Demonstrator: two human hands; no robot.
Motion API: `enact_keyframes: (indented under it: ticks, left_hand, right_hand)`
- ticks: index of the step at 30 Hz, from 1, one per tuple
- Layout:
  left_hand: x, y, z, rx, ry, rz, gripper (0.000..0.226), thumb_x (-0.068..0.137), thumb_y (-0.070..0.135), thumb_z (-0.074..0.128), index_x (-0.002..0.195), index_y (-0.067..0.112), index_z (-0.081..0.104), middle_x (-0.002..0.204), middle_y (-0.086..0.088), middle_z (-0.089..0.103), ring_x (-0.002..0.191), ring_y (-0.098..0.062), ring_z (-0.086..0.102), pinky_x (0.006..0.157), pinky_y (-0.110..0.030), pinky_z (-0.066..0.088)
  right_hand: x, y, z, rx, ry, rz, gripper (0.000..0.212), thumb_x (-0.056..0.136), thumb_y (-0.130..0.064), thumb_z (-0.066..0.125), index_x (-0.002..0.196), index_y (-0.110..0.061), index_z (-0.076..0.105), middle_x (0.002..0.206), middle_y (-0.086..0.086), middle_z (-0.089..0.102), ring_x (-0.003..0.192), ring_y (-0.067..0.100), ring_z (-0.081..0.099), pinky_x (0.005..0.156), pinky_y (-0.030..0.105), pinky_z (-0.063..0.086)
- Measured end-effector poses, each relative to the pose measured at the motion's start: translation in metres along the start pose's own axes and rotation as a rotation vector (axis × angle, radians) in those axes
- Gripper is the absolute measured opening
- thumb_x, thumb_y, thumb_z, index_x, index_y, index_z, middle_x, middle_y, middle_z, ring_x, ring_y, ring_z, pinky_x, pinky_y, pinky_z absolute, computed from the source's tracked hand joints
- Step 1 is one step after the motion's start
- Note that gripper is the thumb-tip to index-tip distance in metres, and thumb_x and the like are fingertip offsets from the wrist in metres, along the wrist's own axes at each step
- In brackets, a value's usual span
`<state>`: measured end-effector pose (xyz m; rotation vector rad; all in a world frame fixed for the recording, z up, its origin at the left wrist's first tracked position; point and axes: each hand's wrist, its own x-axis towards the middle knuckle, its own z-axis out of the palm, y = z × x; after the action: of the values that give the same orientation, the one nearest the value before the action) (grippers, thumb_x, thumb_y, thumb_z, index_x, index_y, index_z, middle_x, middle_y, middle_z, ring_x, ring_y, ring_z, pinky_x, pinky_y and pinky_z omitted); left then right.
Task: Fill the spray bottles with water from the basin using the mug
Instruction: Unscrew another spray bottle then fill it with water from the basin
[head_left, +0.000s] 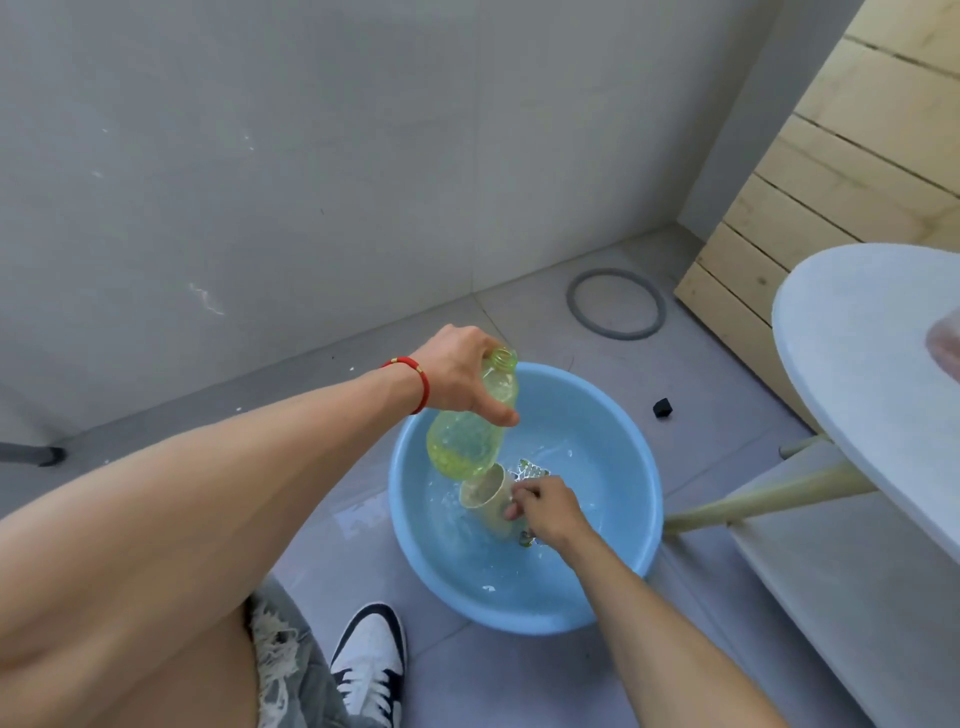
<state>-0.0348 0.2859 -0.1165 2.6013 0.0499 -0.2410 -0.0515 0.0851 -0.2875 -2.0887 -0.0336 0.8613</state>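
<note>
Nearest me, my right hand (545, 509) has its fingers curled round the beige mug (488, 496), tipped on its side low in the blue basin (415, 551) of water on the floor. Just beyond, my left hand (462, 371) grips the uncapped green bottle (470, 431) near its neck, tilted above the mug. Farther off, a grey ring (615, 304) lies near the wall.

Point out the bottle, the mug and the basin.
bottle (465, 441), head view, on its yellow-green belly.
mug (485, 493), head view, on its pale side near the mouth.
basin (631, 447), head view, on its blue inner wall.
</note>
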Motion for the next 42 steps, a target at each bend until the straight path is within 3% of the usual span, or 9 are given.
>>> enact_keyframes:
  ticks: [3,7,11,19,22,24,27,33,42]
  left_hand:
    - [-0.004,0.002,-0.006,-0.013,0.017,-0.004,0.047,0.057,0.055,0.092,0.074,0.021,0.065,0.069,0.005,0.066,0.067,-0.013,0.061,0.060,-0.028,0.047]
    - [-0.010,0.006,-0.009,-0.038,0.053,0.011,0.046,0.056,0.054,0.093,0.074,0.021,0.065,0.072,0.003,0.069,0.071,-0.017,0.064,0.063,-0.031,0.053]
    - [-0.013,0.012,-0.012,-0.043,0.076,0.023,0.047,0.057,0.054,0.092,0.075,0.018,0.067,0.072,0.001,0.070,0.072,-0.019,0.065,0.066,-0.035,0.055]
    - [-0.014,0.019,-0.006,-0.046,0.085,0.032,0.046,0.056,0.052,0.092,0.073,0.020,0.065,0.072,0.003,0.070,0.071,-0.017,0.065,0.061,-0.029,0.052]
    - [-0.011,0.021,-0.004,-0.035,0.075,0.035,0.049,0.055,0.055,0.092,0.077,0.018,0.068,0.073,0.003,0.070,0.073,-0.017,0.066,0.066,-0.034,0.057]
    - [-0.009,0.021,-0.003,-0.024,0.070,0.043,0.052,0.054,0.058,0.091,0.079,0.018,0.069,0.075,0.003,0.071,0.074,-0.017,0.066,0.068,-0.036,0.058]
    - [-0.007,0.021,-0.001,-0.025,0.070,0.050,0.052,0.054,0.058,0.091,0.080,0.020,0.069,0.076,0.004,0.071,0.076,-0.017,0.067,0.068,-0.034,0.057]
    - [-0.005,0.022,0.001,-0.029,0.060,0.074,0.051,0.056,0.057,0.092,0.087,0.022,0.070,0.077,0.006,0.070,0.075,-0.015,0.064,0.068,-0.029,0.052]
    - [-0.004,0.023,0.004,-0.003,0.051,0.105,0.048,0.056,0.056,0.092,0.075,0.027,0.059,0.069,0.009,0.061,0.070,-0.016,0.059,0.064,-0.028,0.046]
  right_hand:
    - [-0.014,-0.018,-0.026,0.225,-0.049,0.107,0.021,0.091,-0.006,0.055,0.096,-0.001,0.075,0.068,0.003,0.069,0.054,0.014,0.042,0.054,0.026,0.041]
    - [-0.036,-0.044,-0.065,0.162,0.023,0.052,0.026,0.090,-0.020,0.069,0.096,0.004,0.073,0.062,0.002,0.055,0.045,0.011,0.035,0.051,0.024,0.031]
    - [-0.057,-0.080,-0.107,0.097,0.160,-0.028,0.012,0.091,-0.027,0.072,0.097,-0.016,0.069,0.057,-0.003,0.053,0.048,0.012,0.038,0.052,0.026,0.029]
    - [-0.109,-0.148,-0.182,-0.024,0.312,-0.270,0.011,0.093,-0.023,0.067,0.102,-0.021,0.072,0.078,0.000,0.065,0.069,0.016,0.050,0.061,0.033,0.042]
    - [-0.126,-0.159,-0.187,-0.051,0.373,-0.396,0.009,0.093,-0.024,0.066,0.100,-0.025,0.072,0.087,0.007,0.074,0.069,0.009,0.057,0.065,0.025,0.043]
    - [-0.133,-0.160,-0.183,-0.081,0.414,-0.464,0.010,0.093,-0.028,0.067,0.102,-0.028,0.071,0.082,0.018,0.072,0.069,0.010,0.058,0.069,0.031,0.046]
    - [-0.140,-0.162,-0.172,-0.217,0.512,-0.547,0.011,0.094,-0.029,0.065,0.103,-0.029,0.071,0.059,0.001,0.060,0.060,0.003,0.054,0.068,0.033,0.047]
    - [-0.147,-0.169,-0.151,-0.407,0.605,-0.662,0.015,0.096,-0.024,0.061,0.108,-0.023,0.071,0.080,0.000,0.075,0.081,0.018,0.073,0.082,0.041,0.056]
    - [-0.143,-0.168,-0.146,-0.599,0.669,-0.807,0.014,0.098,-0.023,0.061,0.110,-0.019,0.067,0.072,0.004,0.073,0.078,0.032,0.071,0.072,0.044,0.054]
